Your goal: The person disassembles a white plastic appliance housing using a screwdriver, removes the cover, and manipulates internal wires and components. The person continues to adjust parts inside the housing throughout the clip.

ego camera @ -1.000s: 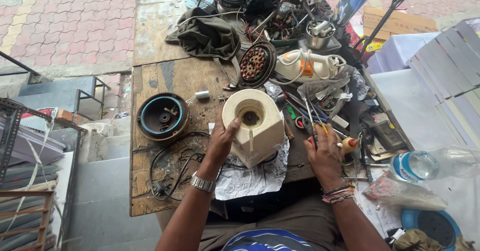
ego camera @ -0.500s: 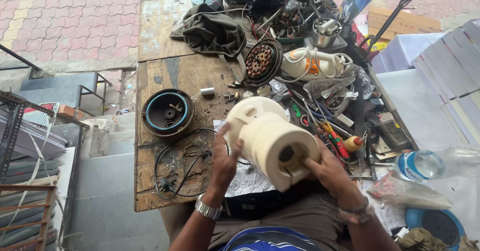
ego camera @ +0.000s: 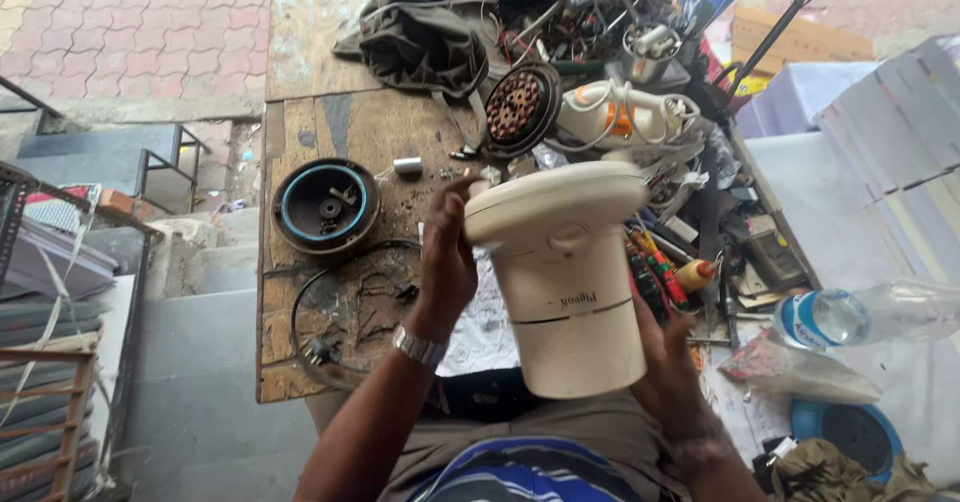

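So we've got both hands on a cream plastic housing (ego camera: 565,277), some kind of small appliance body, held up off the table (ego camera: 300,142) right in the middle of the frame, wide end tilted up and away from us. Left hand (ego camera: 447,262) is wrapped around its left side near the wide rim, fingers gripping, with a metal watch (ego camera: 417,345) on that wrist. Right hand (ego camera: 668,362) is under and behind the lower right part, mostly hidden by the housing, but it looks clamped on too. Under the housing there's a sheet of printed paper (ego camera: 480,322) on the table. Left of center sits a round black part with a blue ring (ego camera: 325,205), and just below it a loop of black cable (ego camera: 345,307). Upper middle has a dark cloth bundle (ego camera: 420,47) and a round disc with copper windings (ego camera: 520,107). A clear water bottle (ego camera: 850,314) lies at the right edge, and screwdrivers (ego camera: 655,262) are just right of the housing.
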